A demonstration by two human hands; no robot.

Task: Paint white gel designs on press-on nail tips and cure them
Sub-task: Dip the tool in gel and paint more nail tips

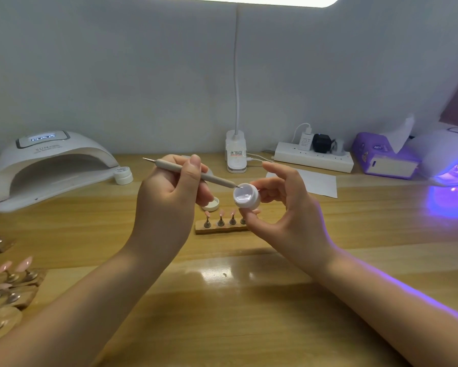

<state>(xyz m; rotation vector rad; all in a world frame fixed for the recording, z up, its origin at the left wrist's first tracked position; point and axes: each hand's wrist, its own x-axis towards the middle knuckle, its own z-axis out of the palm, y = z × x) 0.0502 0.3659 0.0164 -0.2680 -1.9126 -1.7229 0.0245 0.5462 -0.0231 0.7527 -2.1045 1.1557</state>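
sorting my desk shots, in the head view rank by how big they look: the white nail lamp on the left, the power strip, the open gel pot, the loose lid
1. white nail lamp
2. power strip
3. and 4. open gel pot and loose lid: look alike, and the pot is nearer, so unranked.

Both forearms are bare up to the frame's edge, with no sleeve in view. The left hand (167, 205) and right hand (288, 213) show short, plain, unpainted fingernails.

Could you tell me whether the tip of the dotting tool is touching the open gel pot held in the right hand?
Touching. In the head view the dotting tool, gripped by the left hand, ends right on the rim of the gel pot, pinched by the right hand.
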